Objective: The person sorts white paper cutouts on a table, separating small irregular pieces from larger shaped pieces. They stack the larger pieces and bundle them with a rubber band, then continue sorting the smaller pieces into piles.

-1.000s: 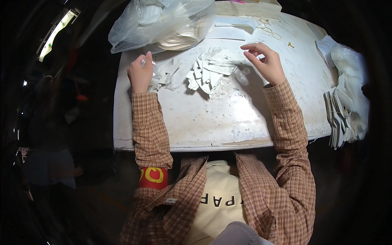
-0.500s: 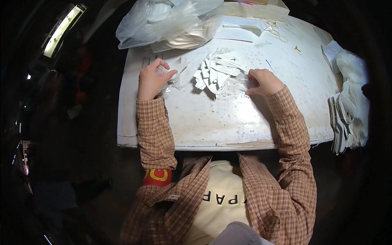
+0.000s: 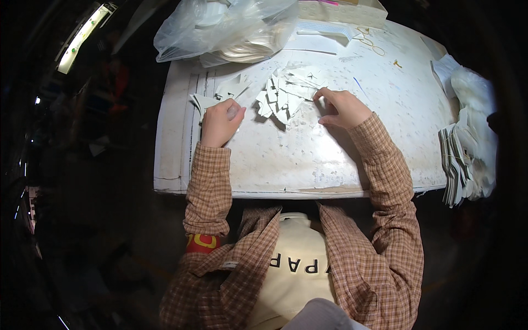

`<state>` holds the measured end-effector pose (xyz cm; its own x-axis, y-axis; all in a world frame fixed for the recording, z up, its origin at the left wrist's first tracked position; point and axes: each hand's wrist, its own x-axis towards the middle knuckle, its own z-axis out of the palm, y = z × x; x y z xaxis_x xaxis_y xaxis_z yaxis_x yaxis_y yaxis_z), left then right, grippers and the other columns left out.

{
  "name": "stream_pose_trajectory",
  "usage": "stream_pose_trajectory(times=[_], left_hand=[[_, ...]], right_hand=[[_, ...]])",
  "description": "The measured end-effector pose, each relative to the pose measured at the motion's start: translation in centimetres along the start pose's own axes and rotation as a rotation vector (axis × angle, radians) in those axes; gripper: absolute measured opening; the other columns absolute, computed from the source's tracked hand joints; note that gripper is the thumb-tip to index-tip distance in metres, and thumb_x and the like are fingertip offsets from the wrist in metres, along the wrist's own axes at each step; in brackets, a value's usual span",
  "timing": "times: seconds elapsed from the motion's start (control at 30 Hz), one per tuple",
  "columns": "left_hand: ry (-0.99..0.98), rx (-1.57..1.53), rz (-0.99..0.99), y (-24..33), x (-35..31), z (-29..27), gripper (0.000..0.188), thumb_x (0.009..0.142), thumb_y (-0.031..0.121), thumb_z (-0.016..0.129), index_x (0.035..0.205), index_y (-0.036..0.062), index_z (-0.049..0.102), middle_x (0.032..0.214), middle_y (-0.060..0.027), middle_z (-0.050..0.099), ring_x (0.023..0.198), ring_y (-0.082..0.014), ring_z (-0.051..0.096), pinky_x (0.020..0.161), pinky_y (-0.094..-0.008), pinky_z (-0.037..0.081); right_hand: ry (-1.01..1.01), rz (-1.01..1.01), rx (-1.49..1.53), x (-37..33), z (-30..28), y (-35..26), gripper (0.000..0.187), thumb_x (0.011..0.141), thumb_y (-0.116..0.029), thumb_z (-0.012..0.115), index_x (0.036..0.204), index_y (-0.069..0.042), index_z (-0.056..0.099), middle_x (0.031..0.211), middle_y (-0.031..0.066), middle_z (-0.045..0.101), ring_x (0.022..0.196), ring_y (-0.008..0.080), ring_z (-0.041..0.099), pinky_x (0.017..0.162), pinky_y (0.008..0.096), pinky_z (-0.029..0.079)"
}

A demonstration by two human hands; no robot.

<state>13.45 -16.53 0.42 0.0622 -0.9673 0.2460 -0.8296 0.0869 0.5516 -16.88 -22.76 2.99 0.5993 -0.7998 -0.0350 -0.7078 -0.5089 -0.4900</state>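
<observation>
Near the table's left side, my left hand (image 3: 220, 124) is closed, and a small translucent whitish thing (image 3: 232, 113) shows between thumb and fingers; I cannot make out its kind. White cut pieces (image 3: 234, 88) with pointed ends lie just beyond that hand, and another flat white piece (image 3: 202, 102) sticks out beside its knuckles. A loose heap of white, jagged pieces (image 3: 283, 93) fills the middle of the table. At the heap's right edge is my right hand (image 3: 345, 108), thumb and fingers apart, with its fingertips close to the outermost pieces.
A clear plastic bag (image 3: 220, 30) holding stacked pale pieces lies at the back left. Behind the heap are a light blue pleated strip (image 3: 324, 30), rubber bands (image 3: 371, 44) and a carton (image 3: 352, 14). Bundled pieces (image 3: 455, 159) and plastic hang at the right edge.
My left hand has come nearer and its fingers have closed; a flat white piece now shows beside it. My right hand has shifted left toward the heap, its fingers more spread.
</observation>
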Motion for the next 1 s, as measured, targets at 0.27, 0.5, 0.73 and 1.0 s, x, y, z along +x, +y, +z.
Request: stream_pose_trajectory(times=[0.27,0.5,0.73,1.0], left_hand=[[0.113,-0.868,0.045,4.4,2.9,-1.2,0.032,0.091,0.019,0.059,0.064,0.0066,0.049,0.059,0.0082,0.041,0.056,-0.0004,0.033,0.05,-0.0191,0.024],[-0.092,-1.261,-0.078,9.7,6.2,2.4,0.022,0.094,0.029,0.055,0.093,0.0067,0.057,0.063,0.0088,0.035,0.057,-0.0029,0.026,0.055,-0.0171,0.023],[-0.02,-1.016,0.098,8.7,4.9,4.7,0.039,0.092,0.036,0.058,0.079,-0.0003,0.062,0.07,0.0028,0.056,0.065,-0.0056,0.045,0.062,-0.0209,0.039],[0.196,-1.326,-0.327,5.7,5.9,2.6,0.02,0.091,0.022,0.06,0.075,0.0094,0.059,0.069,0.0061,0.052,0.056,-0.0023,0.044,0.05,-0.0188,0.033]], right_hand=[[0.111,-0.037,0.068,0.8,0.7,1.0,0.013,0.076,-0.011,0.07,0.084,-0.002,0.066,0.076,0.0108,0.067,0.069,0.0219,0.064,0.067,0.032,0.052],[0.137,-0.035,0.923,0.9,-1.9,-1.1,0.013,0.083,-0.015,0.069,0.086,-0.003,0.064,0.076,-0.0008,0.062,0.066,0.0042,0.055,0.061,0.0196,0.047],[0.373,-0.242,0.317,5.2,-1.5,-4.3,0.026,0.075,-0.023,0.074,0.096,-0.01,0.067,0.083,0.0014,0.061,0.071,0.0121,0.055,0.061,0.026,0.047],[0.399,-0.093,-0.02,6.5,-0.6,1.8,0.044,0.074,-0.032,0.075,0.112,-0.012,0.063,0.11,0.0082,0.058,0.098,0.0256,0.056,0.087,0.0367,0.047]])
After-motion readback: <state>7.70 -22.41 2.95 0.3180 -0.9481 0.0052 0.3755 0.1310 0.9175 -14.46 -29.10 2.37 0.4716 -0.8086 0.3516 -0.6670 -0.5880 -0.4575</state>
